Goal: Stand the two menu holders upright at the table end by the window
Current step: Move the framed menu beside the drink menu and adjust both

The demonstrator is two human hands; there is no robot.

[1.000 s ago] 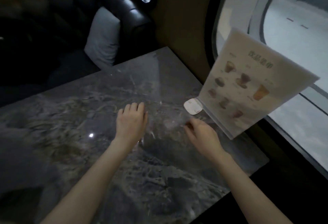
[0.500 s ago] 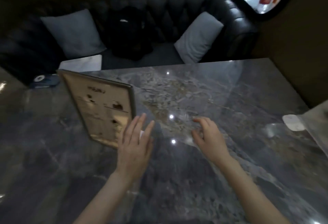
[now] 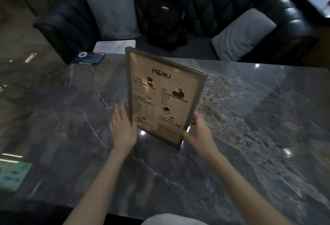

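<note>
A framed menu holder (image 3: 165, 98) headed "MENU" stands upright near the middle of the dark marble table (image 3: 250, 135), its lower edge on the tabletop. My left hand (image 3: 124, 128) grips its lower left edge, thumb on the front. My right hand (image 3: 200, 133) holds the lower right corner, fingers behind the frame. The other, clear menu holder is out of view.
A black leather sofa (image 3: 294, 33) runs behind the table, with two grey cushions (image 3: 114, 14) (image 3: 242, 35) and a black backpack (image 3: 166, 23). A blue card (image 3: 88, 58) lies at the far left table edge, a green sheet (image 3: 12, 176) at the near left.
My view turned left, away from the window and the clear holder. The framed holder came from a leaning pose at the left to upright in the middle, both hands now on it.
</note>
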